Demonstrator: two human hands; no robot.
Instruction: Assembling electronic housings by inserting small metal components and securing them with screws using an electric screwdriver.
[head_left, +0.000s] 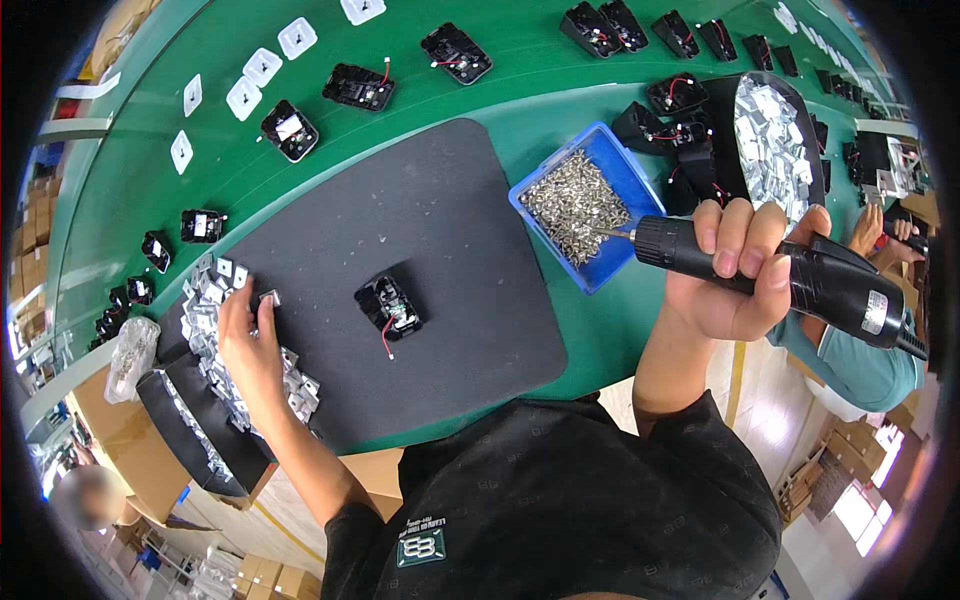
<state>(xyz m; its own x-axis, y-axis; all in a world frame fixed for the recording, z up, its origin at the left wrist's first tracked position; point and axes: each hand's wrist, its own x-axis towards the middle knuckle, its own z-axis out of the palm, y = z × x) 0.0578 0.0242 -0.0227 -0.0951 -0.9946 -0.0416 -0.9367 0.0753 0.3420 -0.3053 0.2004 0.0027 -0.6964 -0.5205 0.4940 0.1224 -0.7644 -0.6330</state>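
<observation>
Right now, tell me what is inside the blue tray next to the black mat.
The blue tray holds a heap of small silver screws. The screwdriver in the right hand has its tip dipped into them. The tray bottom under the heap is covered.

Left hand (pixel 245 335) reaching out, fingers seemingly pinching, right hand (pixel 735 275) raised, curled in a fist-like grip

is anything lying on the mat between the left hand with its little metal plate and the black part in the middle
Nothing visible. The left hand pinches a small metal plate at the dark mat's left edge, and the stretch of mat between it and the black part is bare apart from a few tiny specks.
</observation>
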